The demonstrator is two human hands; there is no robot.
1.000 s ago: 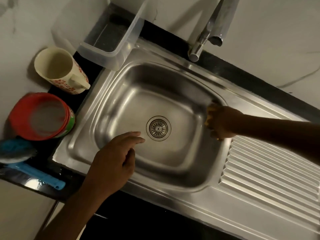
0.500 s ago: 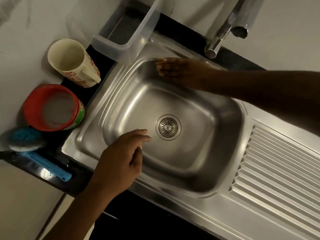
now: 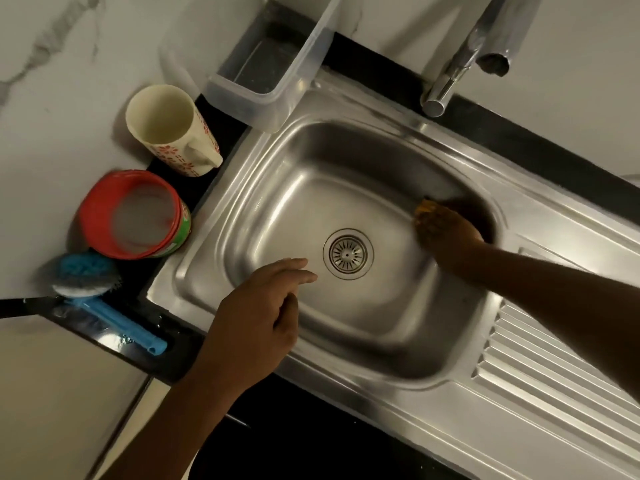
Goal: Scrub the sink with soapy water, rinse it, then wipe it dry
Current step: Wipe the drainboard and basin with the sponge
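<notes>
A stainless steel sink (image 3: 277, 216) with a round drain (image 3: 348, 253) fills the middle of the head view. My right hand (image 3: 446, 233) is inside the basin against its right wall, gripping a yellow sponge (image 3: 426, 206) that peeks out past the fingers. My left hand (image 3: 256, 323) hovers over the near left part of the basin, fingers loosely extended and holding nothing. A red tub (image 3: 135, 216) of cloudy soapy water stands on the counter to the left of the sink.
The tap (image 3: 460, 60) stands at the back rim. A clear plastic container (image 3: 273, 64) overhangs the back left corner. A cream floral mug (image 3: 171, 129) and a blue scrub brush (image 3: 104, 299) lie at the left. The ribbed drainboard (image 3: 561, 368) extends right.
My right hand swept from the basin's right wall to its back left wall, then back along to the right wall. My left hand stayed hovering over the front of the basin.
</notes>
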